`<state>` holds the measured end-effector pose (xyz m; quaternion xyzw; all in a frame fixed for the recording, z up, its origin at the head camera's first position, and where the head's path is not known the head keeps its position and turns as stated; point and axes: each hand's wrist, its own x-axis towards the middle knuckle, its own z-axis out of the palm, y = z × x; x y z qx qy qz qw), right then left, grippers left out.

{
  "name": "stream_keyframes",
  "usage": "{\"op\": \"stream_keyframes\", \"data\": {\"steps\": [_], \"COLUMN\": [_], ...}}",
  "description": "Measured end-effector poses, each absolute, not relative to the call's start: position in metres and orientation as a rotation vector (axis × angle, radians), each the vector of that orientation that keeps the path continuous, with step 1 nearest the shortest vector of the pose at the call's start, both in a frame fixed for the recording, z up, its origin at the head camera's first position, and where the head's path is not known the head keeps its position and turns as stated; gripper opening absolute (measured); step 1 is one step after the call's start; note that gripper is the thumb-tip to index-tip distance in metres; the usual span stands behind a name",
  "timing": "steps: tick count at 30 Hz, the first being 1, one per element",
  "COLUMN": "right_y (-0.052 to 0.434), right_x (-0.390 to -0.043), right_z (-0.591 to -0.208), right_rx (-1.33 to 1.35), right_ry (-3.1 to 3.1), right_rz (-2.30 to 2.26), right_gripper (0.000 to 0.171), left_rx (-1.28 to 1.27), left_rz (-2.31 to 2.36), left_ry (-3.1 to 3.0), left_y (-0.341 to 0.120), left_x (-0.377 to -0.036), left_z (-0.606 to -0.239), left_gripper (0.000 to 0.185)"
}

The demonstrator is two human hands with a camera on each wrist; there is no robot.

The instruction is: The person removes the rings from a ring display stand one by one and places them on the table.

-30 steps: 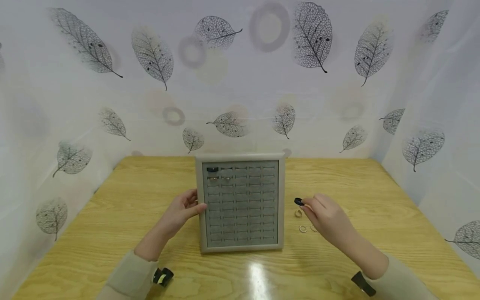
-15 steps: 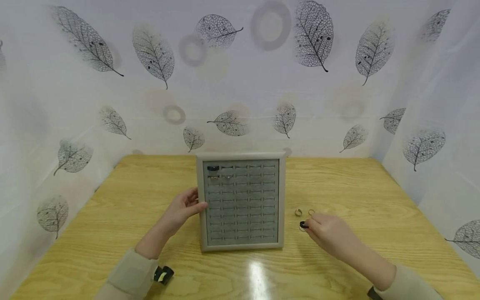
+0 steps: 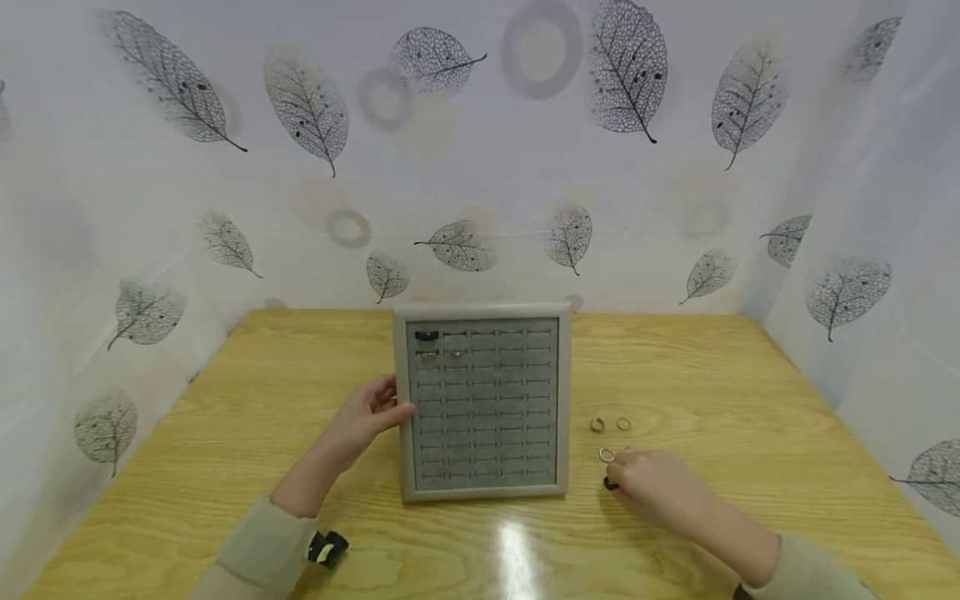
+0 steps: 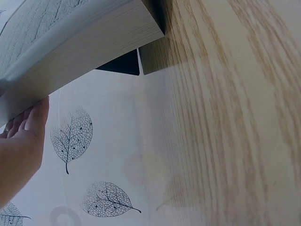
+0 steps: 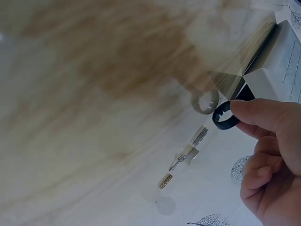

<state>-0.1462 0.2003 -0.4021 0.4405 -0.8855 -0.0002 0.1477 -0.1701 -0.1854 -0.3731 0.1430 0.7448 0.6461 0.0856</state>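
An upright ring display board (image 3: 485,495) with a pale frame and grey slotted pad stands mid-table. My left hand (image 3: 366,423) grips its left edge, thumb on the front and the other fingers behind. Between thumb and index finger my right hand (image 3: 663,487) pinches a black ring (image 5: 217,123), low over the wood to the right of the board. The ring's dim reflection shows beside it in the right wrist view. Another black ring (image 3: 427,337) sits in the pad's top left slot. Two slimmer rings, one at left (image 3: 427,354) and one beside it (image 3: 457,353), sit in the row below.
Several loose rings lie right of the board, among them a wide band (image 3: 597,426), a thin ring (image 3: 624,424) and a silver ring (image 3: 606,455) near the right fingertips. The wooden table (image 3: 300,383) meets a leaf-printed curtain (image 3: 480,167) at the back and sides.
My right hand has come down and toward the table's front with the black ring, past the loose rings. My left hand keeps its grip on the board.
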Motion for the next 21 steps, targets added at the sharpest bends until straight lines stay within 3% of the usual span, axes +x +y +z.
{"op": "stream_keyframes", "data": {"steps": [21], "right_y": [0.1971], "right_x": [-0.1432], "right_z": [-0.4057], "right_rx": [1.254], "right_ry": [-2.687], "right_rz": [-0.045], "right_gripper": [0.035], "left_rx": [0.434], "left_rz": [1.914], "left_ry": [2.234], "left_y": [-0.1857], "left_x": [-0.1691], "left_z": [-0.3742], "left_gripper": [0.057]}}
